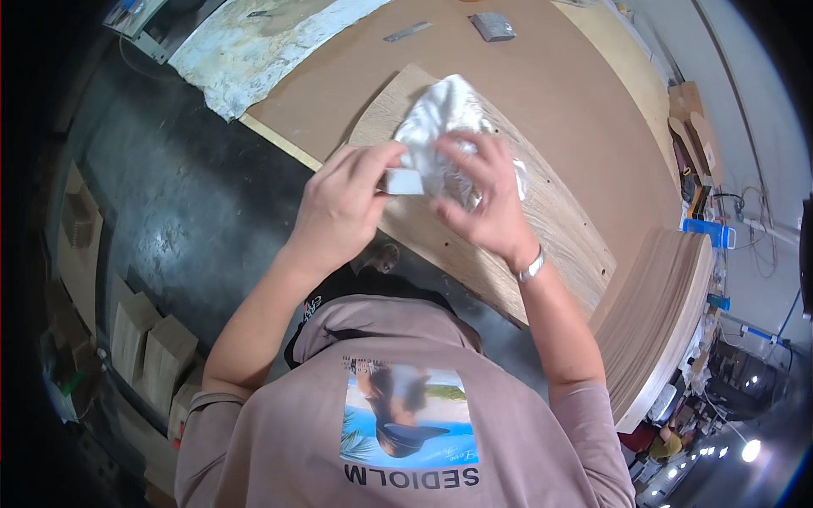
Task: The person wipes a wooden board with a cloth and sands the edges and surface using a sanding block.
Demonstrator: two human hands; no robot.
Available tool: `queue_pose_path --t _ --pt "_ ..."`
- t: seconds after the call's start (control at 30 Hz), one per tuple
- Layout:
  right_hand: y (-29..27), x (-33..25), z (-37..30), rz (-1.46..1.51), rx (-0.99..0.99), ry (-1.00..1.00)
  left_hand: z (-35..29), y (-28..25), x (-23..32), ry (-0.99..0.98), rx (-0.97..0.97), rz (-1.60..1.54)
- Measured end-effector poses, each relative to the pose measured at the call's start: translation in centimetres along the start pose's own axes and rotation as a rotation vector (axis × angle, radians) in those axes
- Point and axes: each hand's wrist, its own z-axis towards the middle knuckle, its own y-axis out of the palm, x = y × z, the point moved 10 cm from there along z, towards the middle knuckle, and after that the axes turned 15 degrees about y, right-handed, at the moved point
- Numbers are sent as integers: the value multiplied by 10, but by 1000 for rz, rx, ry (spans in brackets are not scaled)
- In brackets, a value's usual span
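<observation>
My left hand (343, 199) is closed, with thumb and fingers pinching a small white rectangular block (405, 181). Close by on the right, my right hand (487, 190) has its fingers spread apart and a little blurred, over a crumpled white cloth (447, 106). Whether those fingers touch the cloth cannot be made out. Beneath both hands lies a wood-grain panel (555, 212) with a curved edge and several small dark holes. Part of the panel is hidden by the cloth and my hands.
The panel rests on a brown-topped table (542, 85). A grey block (493, 27) and a flat metal strip (407, 32) lie at its far side. A stained white sheet (254, 51) covers the far left. Stacked curved panels (656, 322) stand at right; wooden pieces (157, 339) stand at left.
</observation>
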Motion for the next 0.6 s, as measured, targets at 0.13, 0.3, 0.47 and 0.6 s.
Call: queue_pose_path --t 0.13,0.3,0.47,0.6 --pt "-2 0 -27 -7 -115 74 14 39 30 126 -184 -110" --pt "-48 89 -65 701 268 517 41 68 13 149 -226 9" --pt "-54 178 -106 862 776 634 7 152 13 247 -526 213" --pt "-46 205 -119 926 875 614 -26 64 -40 169 -234 147"
